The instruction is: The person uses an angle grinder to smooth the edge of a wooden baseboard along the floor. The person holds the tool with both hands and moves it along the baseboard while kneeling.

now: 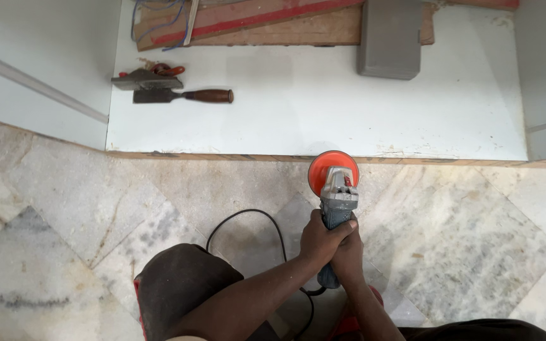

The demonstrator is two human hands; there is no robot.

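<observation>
Both hands grip the body of a grey angle grinder [337, 197] with an orange disc [325, 168] at its front. My left hand [321, 237] wraps over the top of the body, and my right hand [349, 252] holds it from the right and below. The disc sits against the wooden front edge [222, 156] of a white laminated board [298, 107]. The grinder's black cord [248, 218] loops back over the marble floor towards my left knee [181, 281].
On the white board lie a chisel with a brown handle [184, 96] and a small hand plane [146, 79] at the far left. Wooden planks [266, 22] and a grey block [390, 38] lie at the back. Pale panels stand left and right.
</observation>
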